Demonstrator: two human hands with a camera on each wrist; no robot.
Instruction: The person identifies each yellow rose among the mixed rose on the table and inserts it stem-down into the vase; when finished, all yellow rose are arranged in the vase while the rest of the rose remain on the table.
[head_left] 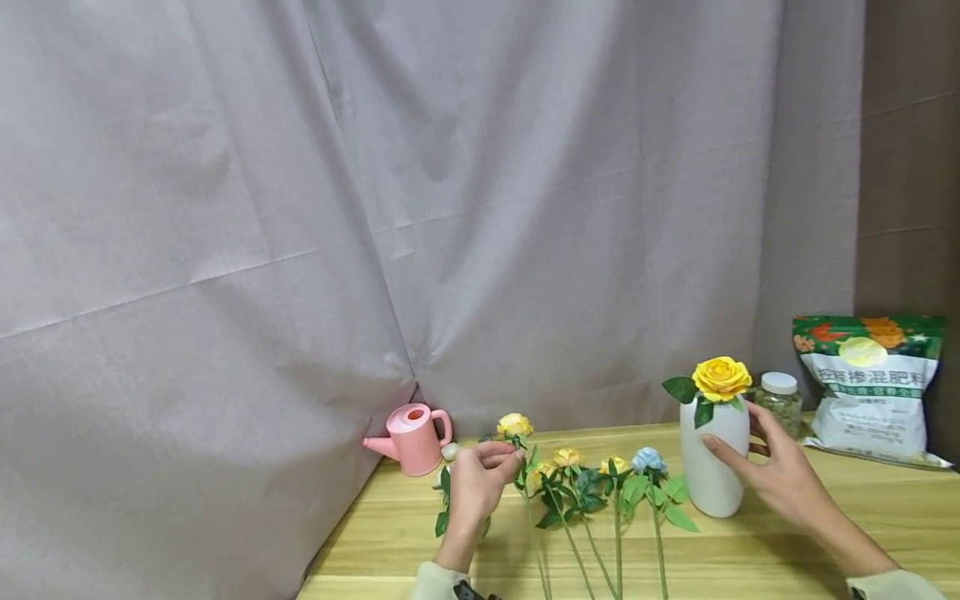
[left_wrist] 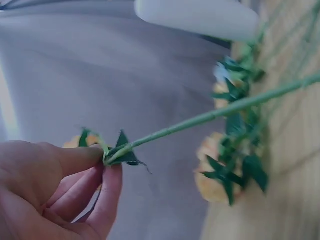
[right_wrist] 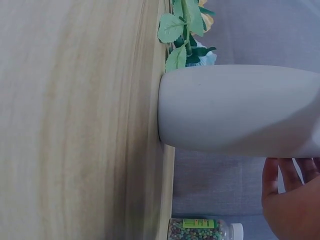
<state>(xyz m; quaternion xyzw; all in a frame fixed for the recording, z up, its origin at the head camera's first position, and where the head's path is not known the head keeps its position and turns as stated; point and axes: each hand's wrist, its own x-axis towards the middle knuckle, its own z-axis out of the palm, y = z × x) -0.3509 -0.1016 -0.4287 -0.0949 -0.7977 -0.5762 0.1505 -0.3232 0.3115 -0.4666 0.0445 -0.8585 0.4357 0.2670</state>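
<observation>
Between thumb and fingers, my left hand pinches a yellow rose just below its bloom. The rose's green stem slants away from the fingertips in the left wrist view. My right hand grips a white vase near its top, thumb in front and fingers at the side. The vase stands upright on the wooden table. A large yellow rose with dark leaves sits in its mouth, its stem hidden inside. Between the hands lie several yellow roses and a blue rose.
A pink watering can stands at the back left corner. Behind the vase is a lidded jar of colored granules, beside a fertilizer bag. More leaves show left of my left hand. A grey curtain hangs behind the table.
</observation>
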